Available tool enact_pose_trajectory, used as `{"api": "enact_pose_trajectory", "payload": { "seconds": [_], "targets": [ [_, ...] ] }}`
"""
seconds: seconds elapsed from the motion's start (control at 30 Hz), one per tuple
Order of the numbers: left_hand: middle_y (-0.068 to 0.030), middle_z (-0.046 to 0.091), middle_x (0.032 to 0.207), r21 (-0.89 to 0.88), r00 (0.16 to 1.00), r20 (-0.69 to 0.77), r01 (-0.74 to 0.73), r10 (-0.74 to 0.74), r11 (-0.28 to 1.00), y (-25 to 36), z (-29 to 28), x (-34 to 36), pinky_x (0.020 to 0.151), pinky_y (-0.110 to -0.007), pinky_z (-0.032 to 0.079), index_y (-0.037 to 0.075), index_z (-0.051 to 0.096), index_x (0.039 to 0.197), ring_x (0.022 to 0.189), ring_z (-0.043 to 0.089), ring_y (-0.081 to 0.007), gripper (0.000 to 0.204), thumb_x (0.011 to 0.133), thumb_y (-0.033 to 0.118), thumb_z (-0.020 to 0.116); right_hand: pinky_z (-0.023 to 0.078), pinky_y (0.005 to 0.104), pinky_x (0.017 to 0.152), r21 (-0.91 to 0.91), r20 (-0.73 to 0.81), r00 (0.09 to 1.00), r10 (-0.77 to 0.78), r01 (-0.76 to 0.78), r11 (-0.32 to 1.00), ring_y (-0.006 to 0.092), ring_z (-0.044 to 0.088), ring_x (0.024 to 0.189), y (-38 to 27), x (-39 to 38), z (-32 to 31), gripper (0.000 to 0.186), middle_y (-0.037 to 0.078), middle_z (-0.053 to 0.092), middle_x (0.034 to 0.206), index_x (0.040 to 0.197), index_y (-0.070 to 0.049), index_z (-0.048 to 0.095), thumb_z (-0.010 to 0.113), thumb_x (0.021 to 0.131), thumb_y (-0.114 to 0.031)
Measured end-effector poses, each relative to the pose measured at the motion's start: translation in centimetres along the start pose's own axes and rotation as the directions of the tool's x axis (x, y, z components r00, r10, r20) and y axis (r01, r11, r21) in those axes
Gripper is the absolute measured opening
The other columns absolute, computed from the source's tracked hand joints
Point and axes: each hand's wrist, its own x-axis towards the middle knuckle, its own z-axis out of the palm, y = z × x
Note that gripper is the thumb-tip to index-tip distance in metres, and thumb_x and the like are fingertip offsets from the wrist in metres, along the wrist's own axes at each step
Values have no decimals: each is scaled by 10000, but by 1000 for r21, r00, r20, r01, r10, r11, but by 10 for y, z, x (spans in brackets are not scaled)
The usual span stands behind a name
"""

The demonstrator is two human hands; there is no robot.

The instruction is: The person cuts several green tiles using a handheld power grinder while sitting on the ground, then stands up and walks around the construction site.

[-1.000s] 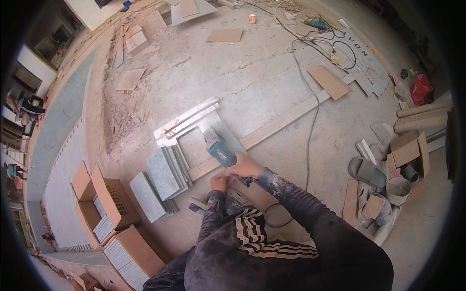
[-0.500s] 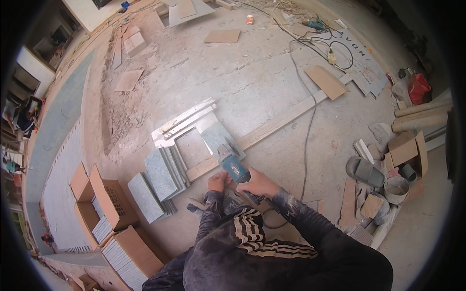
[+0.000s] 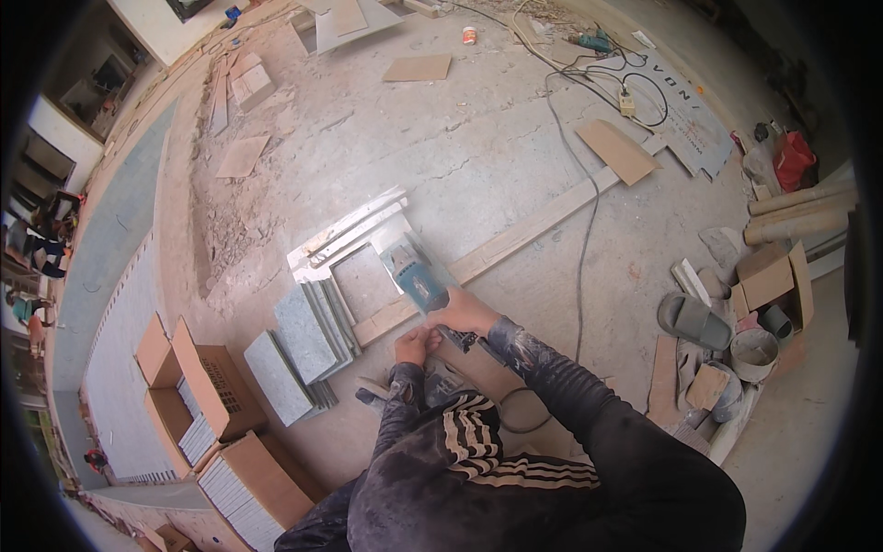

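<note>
My right hand [image 3: 464,311] grips a teal angle grinder [image 3: 418,283], its head over a grey-green tile [image 3: 440,271] lying on a wooden frame [image 3: 340,253]. My left hand [image 3: 414,344] is low beside the grinder's rear, fingers curled; what they hold, if anything, is hidden. Stacked grey-green tiles [image 3: 308,331] lean just left of the frame. A long timber batten [image 3: 543,225] runs from the frame toward the upper right.
Open tile boxes [image 3: 213,386] stand at lower left. A dark cable [image 3: 590,239] crosses the cracked concrete floor. A slipper [image 3: 692,322], bucket [image 3: 754,354] and rolls [image 3: 796,221] lie at right. Other people [image 3: 32,247] are at the far left.
Since half a second ago my right hand and the grinder have moved up and left, back near their position of one second ago.
</note>
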Motion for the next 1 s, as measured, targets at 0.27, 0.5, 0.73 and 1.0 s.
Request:
{"api": "enact_pose_trajectory", "payload": {
  "seconds": [0.27, 0.5, 0.73, 1.0],
  "targets": [
    [-95, 658, 811, 5, 999, -46, 7, -7, 1000, -1, 0, 1, 600, -243, 521, -37, 642, 932, 678, 638, -160, 292, 876, 248, 620, 480, 333, 764, -31, 47, 999, -19, 21, 999, 293, 608, 869, -8, -39, -24, 676, 217, 610, 941, 1077, 81, 490, 728, 591, -324],
    [-76, 632, 781, -72, 995, -100, -6, -2, 997, 8, 7, -9, 597, -248, 527, -9, 614, 888, 654, 624, -166, 270, 874, 260, 622, 468, 311, 751, -101, 99, 992, 80, -70, 992, 230, 588, 861, -2, -77, -40, 650, 168, 606, 933, 1121, 62, 496, 725, 622, -285],
    [-109, 616, 790, -313, 943, -333, -119, 9, 942, 6, 2, -12, 584, -275, 535, -39, 573, 902, 646, 616, -189, 324, 868, 278, 627, 471, 319, 731, -82, 202, 978, -56, 74, 994, 233, 600, 829, -14, -57, -37, 579, 162, 619, 906, 1073, 34, 526, 729, 618, -260],
    [-97, 633, 838, -264, 965, -255, -135, 66, 955, -2, -3, -10, 637, -272, 533, -22, 587, 925, 719, 628, -176, 307, 886, 282, 608, 485, 338, 719, -76, 237, 953, -188, 211, 974, 291, 623, 821, -10, -4, -10, 614, 210, 627, 892, 1018, 60, 538, 739, 565, -303]
  ]
}}
